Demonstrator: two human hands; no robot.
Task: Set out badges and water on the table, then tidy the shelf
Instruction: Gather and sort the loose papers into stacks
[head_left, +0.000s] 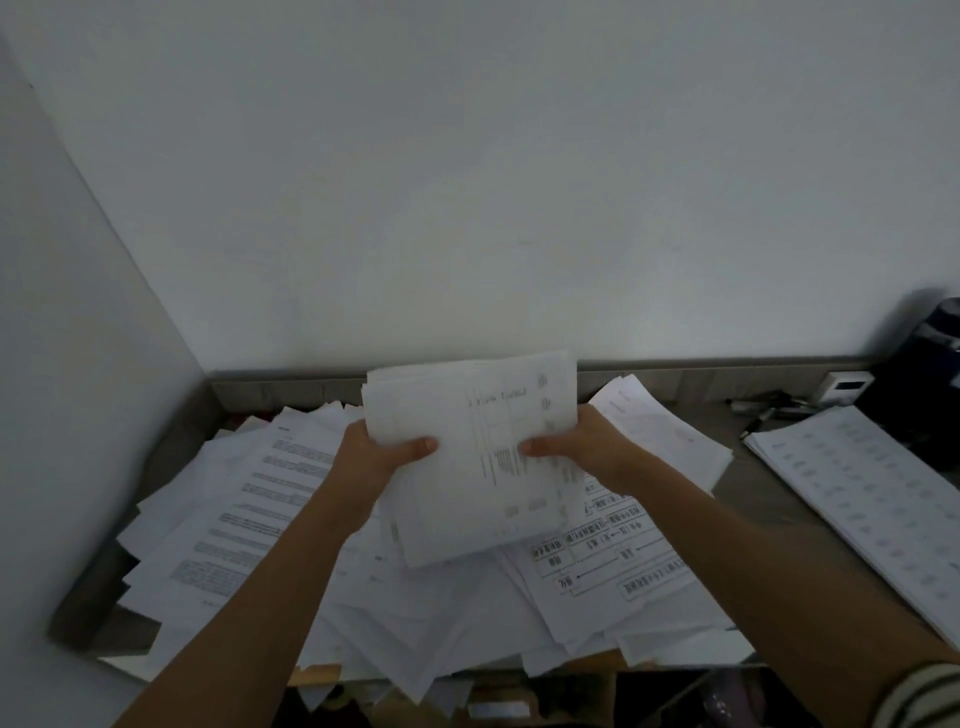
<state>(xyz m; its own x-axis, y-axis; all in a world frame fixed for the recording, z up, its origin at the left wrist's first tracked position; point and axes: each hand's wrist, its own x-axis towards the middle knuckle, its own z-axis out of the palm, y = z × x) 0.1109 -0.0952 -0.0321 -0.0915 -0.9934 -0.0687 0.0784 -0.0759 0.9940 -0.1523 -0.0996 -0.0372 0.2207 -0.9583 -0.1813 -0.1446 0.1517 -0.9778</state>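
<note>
Your left hand (371, 451) and your right hand (582, 448) both grip one stack of papers (467, 457), each hand clamped on a side edge with the thumb lying on the top sheet. The stack is lifted and tilted, its far edge up near the wall (467, 182), and its near edge hangs just above the heap below. Under it, a loose pile of printed sheets (270, 509) covers most of the shelf (769, 499), spreading from 9 o'clock to 3 o'clock around the stack, and some sheets hang over the front edge at 6 o'clock. At 3 o'clock from the stack, a separate sheet with rows of small marks (862, 488) lies flat and reaches toward the right edge. At 2 o'clock, near the wall, a small white device (844, 387) stands beside a dark object (930, 374) that I cannot identify. A striped sleeve (924, 696) shows on your right arm at 4 o'clock. Badges and water are not visible here.
</note>
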